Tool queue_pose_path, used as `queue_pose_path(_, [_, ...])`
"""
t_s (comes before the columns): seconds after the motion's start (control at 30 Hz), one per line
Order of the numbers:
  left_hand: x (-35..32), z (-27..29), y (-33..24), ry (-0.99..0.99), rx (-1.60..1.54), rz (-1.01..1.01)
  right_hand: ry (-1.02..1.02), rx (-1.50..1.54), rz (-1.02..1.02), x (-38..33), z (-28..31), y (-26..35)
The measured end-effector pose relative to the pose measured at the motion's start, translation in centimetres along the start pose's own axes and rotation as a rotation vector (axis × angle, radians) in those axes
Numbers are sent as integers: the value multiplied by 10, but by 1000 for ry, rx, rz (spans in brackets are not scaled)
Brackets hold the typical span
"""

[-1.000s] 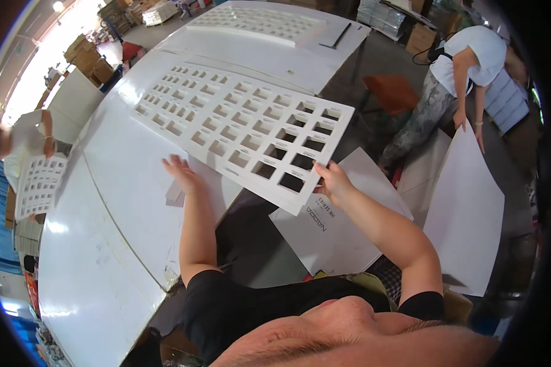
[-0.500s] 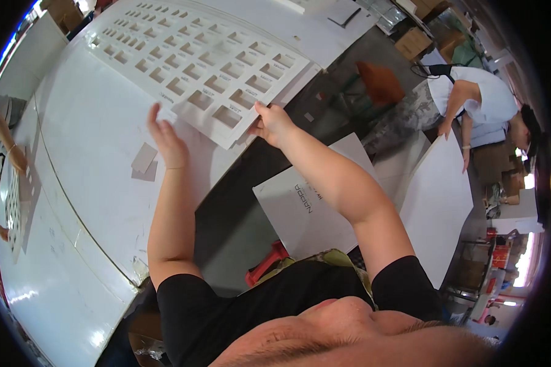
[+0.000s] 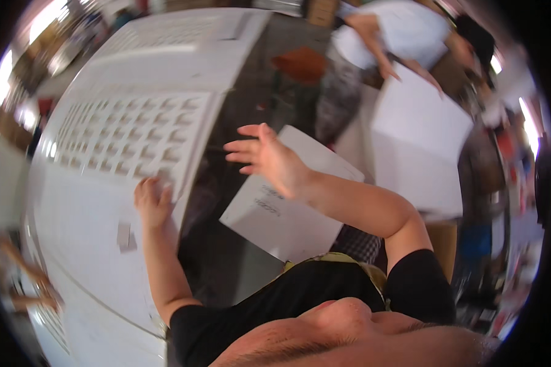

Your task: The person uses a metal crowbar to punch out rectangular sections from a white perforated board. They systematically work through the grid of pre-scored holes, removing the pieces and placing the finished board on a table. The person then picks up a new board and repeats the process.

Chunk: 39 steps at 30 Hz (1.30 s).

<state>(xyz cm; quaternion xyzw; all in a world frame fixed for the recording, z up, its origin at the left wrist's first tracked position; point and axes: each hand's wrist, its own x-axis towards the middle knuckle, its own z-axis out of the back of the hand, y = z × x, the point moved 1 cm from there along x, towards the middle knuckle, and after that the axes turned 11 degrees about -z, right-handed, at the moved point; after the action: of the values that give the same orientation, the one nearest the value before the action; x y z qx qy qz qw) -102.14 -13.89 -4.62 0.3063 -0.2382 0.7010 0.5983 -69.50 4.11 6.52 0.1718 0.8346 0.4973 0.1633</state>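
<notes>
A white board (image 3: 130, 126) with rows of rectangular cutouts lies flat on the white table (image 3: 86, 208). My left hand (image 3: 153, 200) rests at the board's near edge, fingers slightly bent and thumb apart; blur hides how firmly it touches. My right hand (image 3: 268, 158) hangs in the air past the table's right edge, fingers spread, holding nothing. A small pale rectangular piece (image 3: 123, 235) lies on the table to the left of my left forearm.
Below my right arm is a large white box or panel (image 3: 294, 223). At the upper right a co-worker (image 3: 404, 30) holds a big white sheet (image 3: 419, 128). An orange-brown seat (image 3: 300, 64) stands beyond. Another person's arms (image 3: 30, 278) reach over the table's left side.
My right hand has let go of the board's corner and moved clear of it. My left hand has come down onto the board's near edge. The view has turned, and the co-worker's sheet is raised.
</notes>
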Motion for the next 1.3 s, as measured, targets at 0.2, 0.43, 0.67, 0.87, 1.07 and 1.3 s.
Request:
queue_pose_path(0.2, [69,60,189,-100,-448,349,410,523,344,-54,-212,136])
queue_pose_path(0.43, [64,176,-5,-136,-104,530,463,494,254,-393,-203,208])
queue_pose_path(0.67, [113,168,-336,-16,-365,175,618,529,256,-603,-132,215])
queue_pose_path(0.87, [98,106,-613,100,-825,-468,352,790,397,-661,-135,203])
queue_pose_path(1.07, [62,53,-729,540,-971,-324,160,170,962,-665,-105,141])
queue_pose_path(1.3, [58,-12,-755,686,-961,-231,-27,-258,800,-715,-55,131])
